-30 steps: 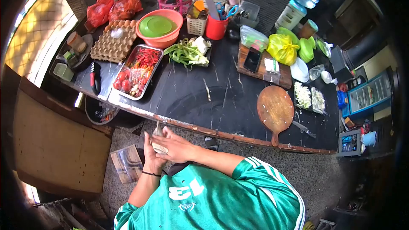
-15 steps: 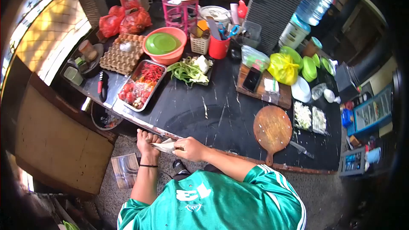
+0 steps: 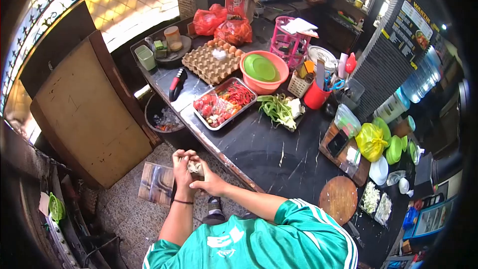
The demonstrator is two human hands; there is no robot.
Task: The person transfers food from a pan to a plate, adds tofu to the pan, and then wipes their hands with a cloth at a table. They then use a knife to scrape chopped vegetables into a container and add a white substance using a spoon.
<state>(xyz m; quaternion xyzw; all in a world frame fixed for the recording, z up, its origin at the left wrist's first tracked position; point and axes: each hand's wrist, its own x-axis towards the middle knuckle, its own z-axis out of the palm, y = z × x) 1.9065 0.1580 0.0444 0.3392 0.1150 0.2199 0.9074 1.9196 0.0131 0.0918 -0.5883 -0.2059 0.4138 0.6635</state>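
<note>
A crumpled off-white cloth (image 3: 195, 167) is bunched between my two hands, just off the table's front edge and above the floor. My left hand (image 3: 182, 173) curls its fingers around the cloth from the left. Pressed against it from the right is my right hand (image 3: 211, 182), its thumb pointing toward the left palm; its fingers are partly hidden. On the table beyond lies a metal tray (image 3: 217, 127) of red chillies and tomatoes. A round wooden board (image 3: 338, 200) rests to the right, with a knife (image 3: 355, 232) beside it.
A waste bin (image 3: 164, 128) stands below the table (image 3: 249, 155) edge. Farther back are an egg tray (image 3: 209, 65), an orange basin (image 3: 264, 85), leafy greens (image 3: 279, 111) and a red-black knife sharpener (image 3: 177, 84). Chopped white food (image 3: 371, 197) sits at right. Someone stands far behind.
The view has swung left. My hands have moved away from the table edge, and the cloth, stretched between them before, is now bunched up in them.
</note>
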